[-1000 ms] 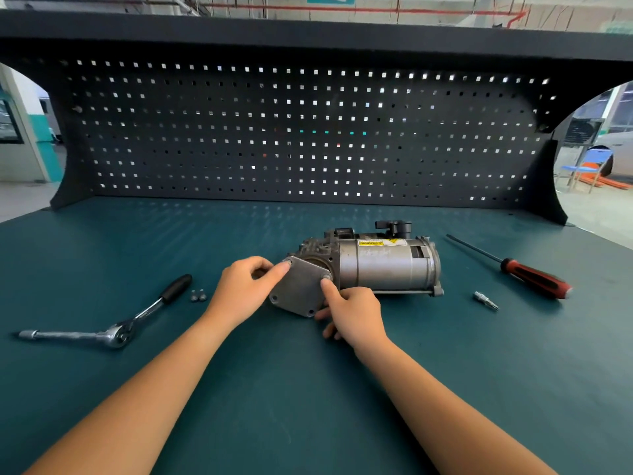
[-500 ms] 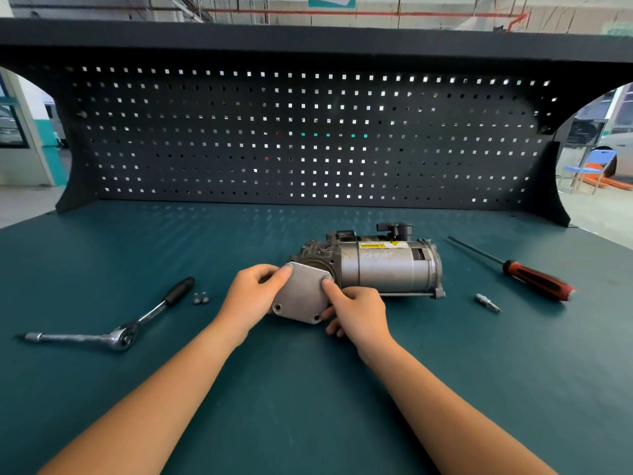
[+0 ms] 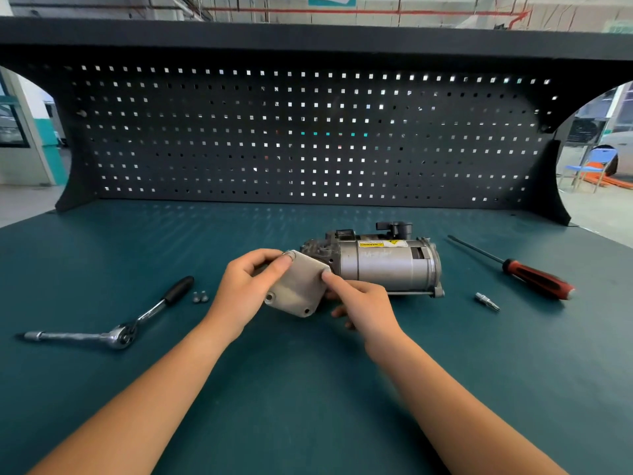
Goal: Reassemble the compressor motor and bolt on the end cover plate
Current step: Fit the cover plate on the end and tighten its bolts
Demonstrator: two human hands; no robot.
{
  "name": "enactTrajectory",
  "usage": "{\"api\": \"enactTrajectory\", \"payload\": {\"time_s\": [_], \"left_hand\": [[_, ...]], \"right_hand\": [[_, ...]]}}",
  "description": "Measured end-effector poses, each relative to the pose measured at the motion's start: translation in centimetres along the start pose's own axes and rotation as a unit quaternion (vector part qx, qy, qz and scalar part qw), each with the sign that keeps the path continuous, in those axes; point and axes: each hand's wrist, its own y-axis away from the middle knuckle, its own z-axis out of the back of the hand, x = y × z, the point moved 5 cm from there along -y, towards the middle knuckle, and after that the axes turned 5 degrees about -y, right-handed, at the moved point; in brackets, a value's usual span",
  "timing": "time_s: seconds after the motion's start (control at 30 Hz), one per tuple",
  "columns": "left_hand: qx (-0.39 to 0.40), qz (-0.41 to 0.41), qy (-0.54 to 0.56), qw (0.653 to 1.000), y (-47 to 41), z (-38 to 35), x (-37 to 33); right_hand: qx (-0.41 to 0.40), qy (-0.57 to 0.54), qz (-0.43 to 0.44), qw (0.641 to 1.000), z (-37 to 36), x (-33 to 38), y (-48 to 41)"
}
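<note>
The grey compressor motor lies on its side in the middle of the green bench, its open end facing left. The flat grey end cover plate is held against that end, tilted, with two bolt holes showing along its lower edge. My left hand grips the plate's left side, thumb on its top corner. My right hand pinches the plate's right edge, forefinger on the face and other fingers curled beneath. Two small bolts lie on the bench left of my left hand.
A ratchet wrench with a black handle lies at the left. A red-handled screwdriver and a small metal bit lie right of the motor. A black pegboard closes off the back of the bench.
Both hands have lifted and swung the cover plate slightly up and against the motor's end. The motor and the tools have not moved.
</note>
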Motion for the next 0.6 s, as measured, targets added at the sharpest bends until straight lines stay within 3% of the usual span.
{"api": "enactTrajectory", "payload": {"time_s": [0.3, 0.47, 0.6], "left_hand": [[0.041, -0.039, -0.036, 0.998, 0.2, -0.1, -0.7], [0.111, -0.088, -0.185, 0.973, 0.5, -0.7, 0.1], [0.122, -0.114, -0.229, 0.959, 0.4, -0.7, 0.6]], "right_hand": [[0.016, -0.037, 0.146, 0.989, 1.9, 1.7, -0.2], [-0.027, 0.094, 0.220, 0.970, 2.2, 1.6, -0.5], [-0.038, 0.157, 0.251, 0.954, 1.9, 1.5, -0.7]]}}
